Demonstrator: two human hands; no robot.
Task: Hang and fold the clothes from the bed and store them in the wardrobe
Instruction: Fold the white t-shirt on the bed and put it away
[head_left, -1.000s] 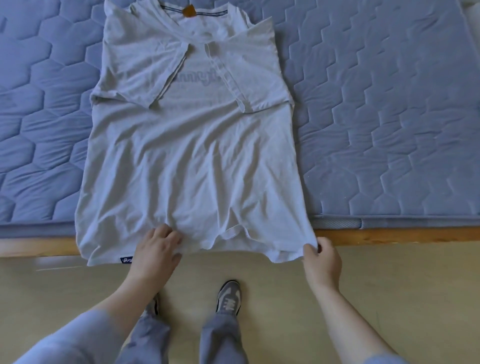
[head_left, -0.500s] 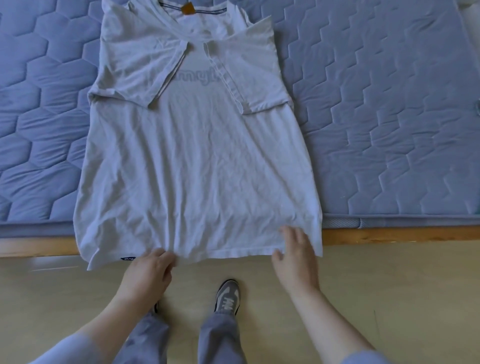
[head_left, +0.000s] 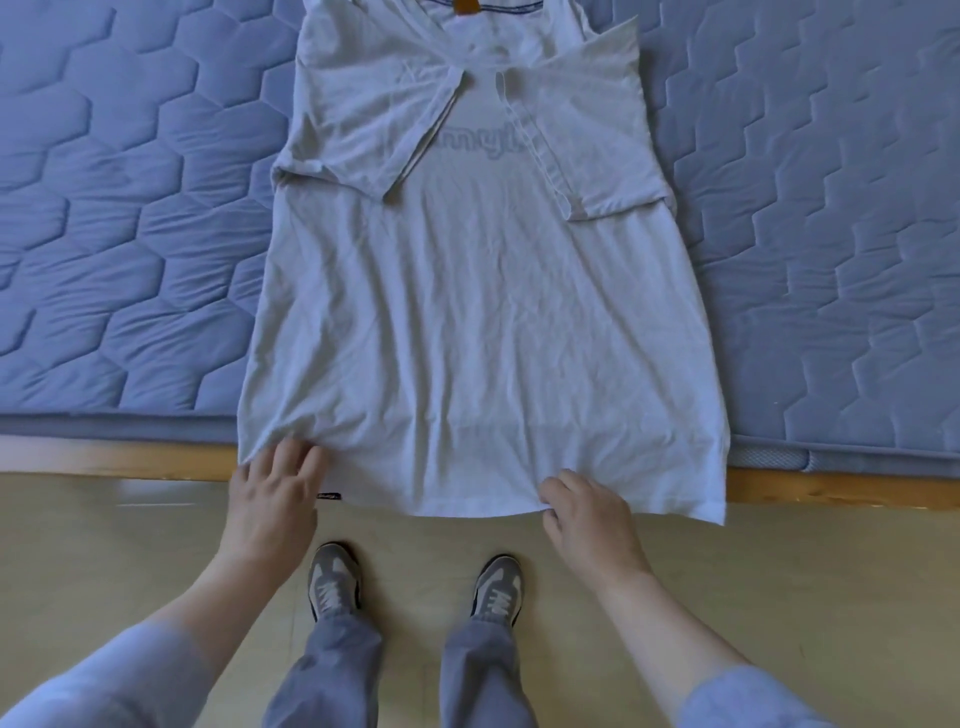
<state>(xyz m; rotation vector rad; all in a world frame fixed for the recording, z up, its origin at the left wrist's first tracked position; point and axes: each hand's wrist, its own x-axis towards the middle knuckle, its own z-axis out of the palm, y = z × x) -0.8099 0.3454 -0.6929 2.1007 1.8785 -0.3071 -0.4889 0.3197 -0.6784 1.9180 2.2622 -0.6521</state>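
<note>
A white T-shirt (head_left: 478, 312) lies flat on the blue quilted mattress (head_left: 130, 234), both sleeves folded in over the chest, its hem hanging over the bed's wooden edge. My left hand (head_left: 275, 499) lies with spread, straight fingers on the hem's left corner. My right hand (head_left: 587, 514) is at the middle of the hem, fingers curled at the fabric's edge and pinching it.
The wooden bed frame edge (head_left: 831, 486) runs across below the mattress. A beige floor (head_left: 779, 561) lies in front, with my two grey shoes (head_left: 335, 579) standing on it close to the bed.
My left hand has shifted left to the hem's left corner. My right hand left the right corner and moved to the middle of the hem. The shirt lies smoother.
</note>
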